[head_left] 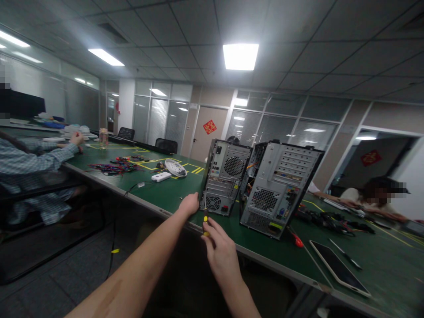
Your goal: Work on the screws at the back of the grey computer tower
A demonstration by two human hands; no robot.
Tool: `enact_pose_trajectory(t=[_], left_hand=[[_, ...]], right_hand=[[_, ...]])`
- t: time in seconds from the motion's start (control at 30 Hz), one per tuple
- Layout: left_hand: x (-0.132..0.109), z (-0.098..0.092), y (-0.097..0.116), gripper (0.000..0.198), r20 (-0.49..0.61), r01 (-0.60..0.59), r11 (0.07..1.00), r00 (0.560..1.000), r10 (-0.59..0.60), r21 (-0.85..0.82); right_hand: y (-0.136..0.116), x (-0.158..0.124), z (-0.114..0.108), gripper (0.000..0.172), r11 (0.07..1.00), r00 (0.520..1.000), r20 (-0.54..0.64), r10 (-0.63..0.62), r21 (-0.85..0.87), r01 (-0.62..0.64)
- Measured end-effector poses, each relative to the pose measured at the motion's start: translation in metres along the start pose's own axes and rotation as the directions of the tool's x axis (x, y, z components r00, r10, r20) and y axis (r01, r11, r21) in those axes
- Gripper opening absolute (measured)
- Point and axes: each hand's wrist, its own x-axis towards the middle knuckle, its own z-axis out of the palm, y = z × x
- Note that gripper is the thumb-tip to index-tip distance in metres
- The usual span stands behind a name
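On the table stands a computer case (228, 179), upright, with its rear panel, vents and ports facing me. My left hand (190, 204) rests against the lower left side of this case; its fingers are mostly hidden. My right hand (220, 247) is shut on a screwdriver (206, 218) with a black and yellow handle. The shaft points up at the left edge of the rear panel, beside the round power supply fan grille (213, 203). Whether the tip sits in a screw is too small to tell. Just right stands a second, larger computer case (268, 198).
Left on the green table (155, 194) lie bundled coloured cables (121, 166), a white box (161, 177) and a white round item (175, 168). A person in a checked sleeve (43, 157) sits left. A tablet (339, 267), red-handled tool (298, 240) and black cables (327, 221) lie right, near another person.
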Motion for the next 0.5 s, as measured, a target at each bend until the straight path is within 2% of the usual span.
enact_pose_trajectory(t=[0.27,0.37,0.5], left_hand=[[0.0001,-0.0004,0.0005,0.027,0.01,-0.001,1.0,1.0,0.001,0.002],[0.0003,-0.0004,0.0009,0.027,0.011,-0.003,1.0,1.0,0.003,0.003],[0.0014,0.0013,0.0004,0.028,0.004,-0.006,1.0,1.0,0.006,0.005]], right_hand=[[-0.0043,0.0019,0.0003,0.027,0.996,0.995,-0.064,0.076,0.05,-0.073],[-0.0038,0.0031,-0.001,0.027,0.995,0.994,-0.083,0.069,0.082,-0.062],[-0.0029,0.0039,-0.004,0.03,0.993,0.996,-0.053,0.073,0.1,-0.067]])
